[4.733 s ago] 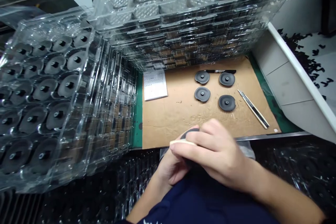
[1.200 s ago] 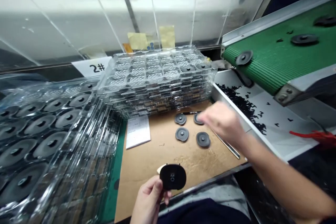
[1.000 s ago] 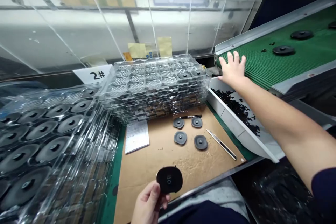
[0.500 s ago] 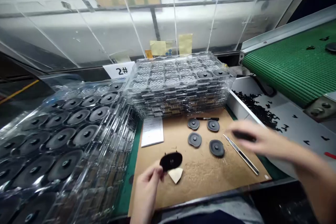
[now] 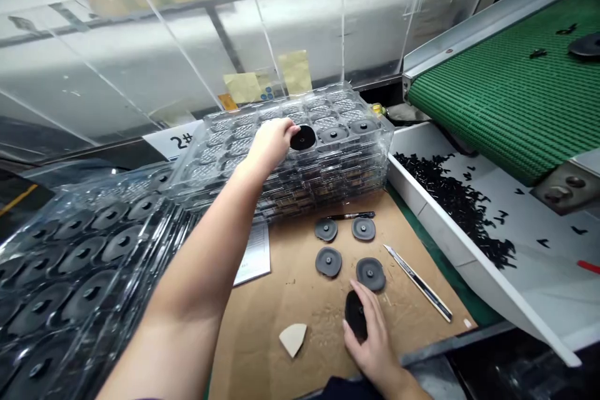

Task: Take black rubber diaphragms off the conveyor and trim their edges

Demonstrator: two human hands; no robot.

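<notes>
My left hand reaches over the top clear plastic tray of a stack, gripping a black disc at one of its pockets. My right hand holds another black disc low over the brown cardboard sheet, its fingers partly covering the disc. Just above those fingers lie several grey discs with central bosses. A pale wedge-shaped piece lies on the cardboard left of my right hand.
A utility knife, a pen and a paper sheet lie around the discs. Filled clear trays stack at left. At right stand a white bin of black scraps and a green conveyor belt.
My left hand has moved from above the cardboard to the top tray with its disc. My right hand has moved from the right to the cardboard's front. The pale piece now lies on the cardboard.
</notes>
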